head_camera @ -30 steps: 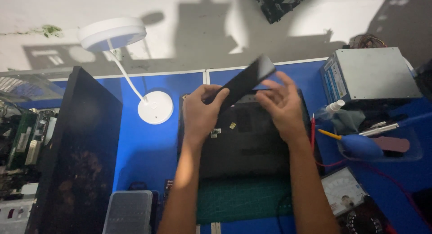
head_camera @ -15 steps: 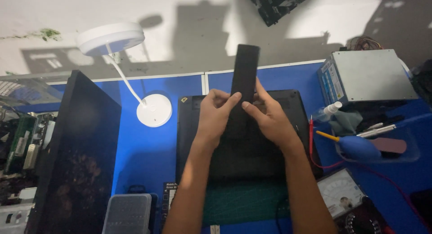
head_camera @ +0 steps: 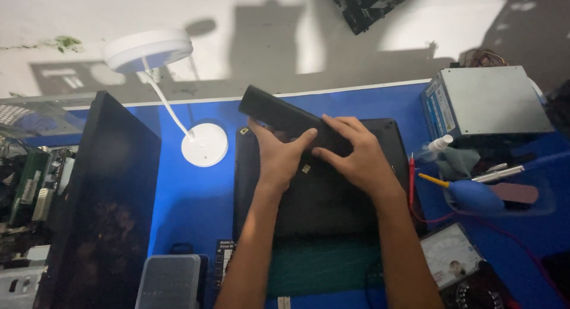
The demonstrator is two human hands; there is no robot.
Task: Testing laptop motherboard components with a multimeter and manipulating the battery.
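Two bare forearms rise from the lower edge of the head view over a blue bench, each ending in an uncovered hand: the left hand (head_camera: pixel 279 157) and the right hand (head_camera: pixel 356 160). No sleeve, cuff or glove shows on either arm up to where the picture cuts them off near the elbow. Neither wrist carries a watch, strap or bracelet, and no ring can be made out on any finger that shows. The fingernails look short and unpainted, though the dim light leaves fine detail unclear. Both forearms appear slim and smooth, with no marks, plasters or tattoos visible on the sides facing the camera
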